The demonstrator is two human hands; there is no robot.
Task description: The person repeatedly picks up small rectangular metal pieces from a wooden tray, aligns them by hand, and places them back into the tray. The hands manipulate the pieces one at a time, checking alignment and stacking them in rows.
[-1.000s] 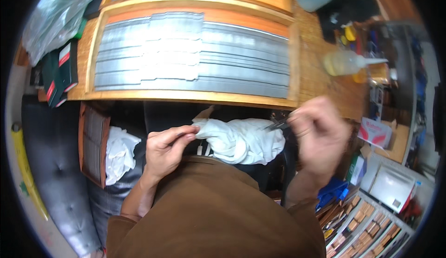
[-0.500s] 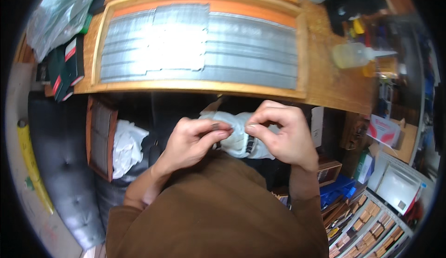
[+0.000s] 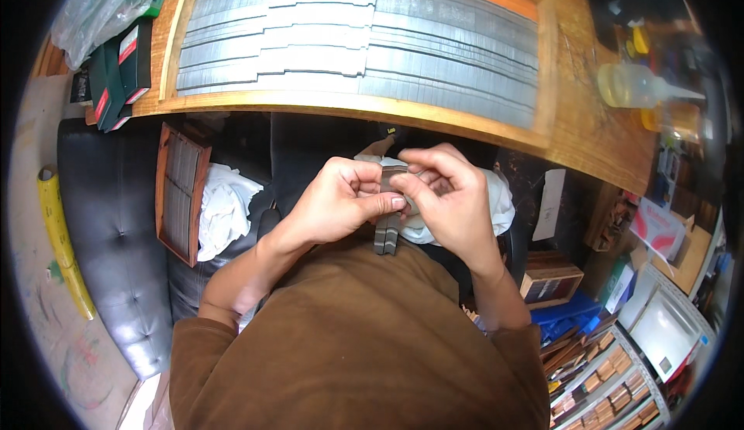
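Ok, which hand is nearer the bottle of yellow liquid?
Right. The right hand is left of and lower in view than the bottle; the left hand is lower too, and farther left.

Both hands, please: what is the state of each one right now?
Left hand: closed, holding grey strips.
Right hand: partly closed at the same strips; whether it grips any cannot be told.
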